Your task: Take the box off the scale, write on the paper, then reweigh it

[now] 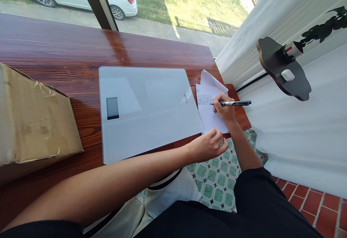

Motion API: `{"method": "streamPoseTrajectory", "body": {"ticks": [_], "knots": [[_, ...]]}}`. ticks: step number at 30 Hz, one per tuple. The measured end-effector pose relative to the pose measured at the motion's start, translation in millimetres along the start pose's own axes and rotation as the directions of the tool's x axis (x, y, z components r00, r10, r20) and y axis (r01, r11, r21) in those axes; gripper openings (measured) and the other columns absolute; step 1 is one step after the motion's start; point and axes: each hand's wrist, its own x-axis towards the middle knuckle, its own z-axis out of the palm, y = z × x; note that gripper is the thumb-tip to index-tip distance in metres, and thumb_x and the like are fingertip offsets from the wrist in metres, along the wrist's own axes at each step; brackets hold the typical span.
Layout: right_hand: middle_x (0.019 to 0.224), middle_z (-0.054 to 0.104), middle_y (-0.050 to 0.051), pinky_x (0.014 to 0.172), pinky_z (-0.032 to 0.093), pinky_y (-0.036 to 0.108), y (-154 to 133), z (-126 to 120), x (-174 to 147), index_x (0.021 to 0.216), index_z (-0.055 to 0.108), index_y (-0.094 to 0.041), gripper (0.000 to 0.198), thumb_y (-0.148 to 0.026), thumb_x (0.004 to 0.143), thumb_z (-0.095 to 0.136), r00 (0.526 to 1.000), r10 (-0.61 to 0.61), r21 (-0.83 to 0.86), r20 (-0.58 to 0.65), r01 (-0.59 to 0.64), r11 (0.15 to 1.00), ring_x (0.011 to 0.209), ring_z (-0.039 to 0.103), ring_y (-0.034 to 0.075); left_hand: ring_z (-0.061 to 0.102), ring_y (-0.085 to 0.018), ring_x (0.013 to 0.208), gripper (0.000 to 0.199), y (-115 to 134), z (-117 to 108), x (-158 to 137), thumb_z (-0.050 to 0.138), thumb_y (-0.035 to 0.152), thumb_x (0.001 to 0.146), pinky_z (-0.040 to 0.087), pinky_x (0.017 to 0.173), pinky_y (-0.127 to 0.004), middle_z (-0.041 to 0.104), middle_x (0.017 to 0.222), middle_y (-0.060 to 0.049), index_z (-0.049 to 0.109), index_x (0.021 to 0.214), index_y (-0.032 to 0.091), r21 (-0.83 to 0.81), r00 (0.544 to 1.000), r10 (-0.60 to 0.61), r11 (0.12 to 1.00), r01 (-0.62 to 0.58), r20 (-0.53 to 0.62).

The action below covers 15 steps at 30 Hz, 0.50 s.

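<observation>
My right hand (223,111) is closed around a black-and-clear pen (240,103). The pen's tip meets a white sheet of paper (210,117) covered in rows of small dark marks in its upper part. Behind that sheet, another page (210,80) curls up at its top edge. My left hand (210,145) rests by the paper's lower edge with its fingers curled in. Whether it pinches anything is hidden. Left of the paper lies a large pale glossy panel (151,104) with a small grey display window and dark lettering.
A worn cardboard box (43,118) stands at the left of the reddish wooden table (151,50). At right, a dark wavy-edged shelf (276,68) holds a potted plant (294,50) and a small white case (287,75) before white curtains (282,136). A window (168,10) lies beyond the table.
</observation>
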Motion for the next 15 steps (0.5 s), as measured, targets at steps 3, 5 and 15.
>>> {"method": "streamPoseTrajectory", "body": {"ticks": [3,5,15], "knots": [[0.048,0.055,-0.003,0.046,0.042,0.022,-3.5,1.6,0.0,0.064,0.046,-0.019,0.039,-0.037,0.096,0.059,0.999,0.03,-0.026,0.018,-0.03,0.999,0.039,0.049,0.009,0.062,-0.021,0.087,0.027,0.0,0.0,0.2,0.045,0.018,0.096,0.035,0.074,-0.036,0.073,0.098,-0.012,0.062,0.117,0.014,-0.003,1.0,0.002,1.0,-0.001,0.011],[0.049,0.055,-0.003,0.046,0.041,0.022,-5.4,2.3,0.1,0.064,0.047,-0.019,0.039,-0.038,0.097,0.058,0.999,0.043,-0.036,0.03,-0.042,0.998,0.04,0.05,0.009,0.061,-0.021,0.088,0.028,0.1,0.2,0.2,0.046,0.019,0.096,0.035,0.075,-0.036,0.073,0.1,-0.013,0.062,0.118,0.014,-0.004,1.0,0.009,1.0,-0.009,0.02],[0.049,0.054,-0.004,0.054,0.045,0.025,-4.1,1.9,-0.2,0.066,0.048,-0.019,0.041,-0.042,0.098,0.056,0.998,0.042,-0.1,0.048,-0.037,0.994,0.043,0.051,0.01,0.061,-0.021,0.088,0.027,-0.2,-0.4,0.8,0.046,0.019,0.096,0.034,0.075,-0.035,0.072,0.098,-0.012,0.062,0.117,0.014,0.015,1.0,0.009,1.0,-0.009,0.021]]}}
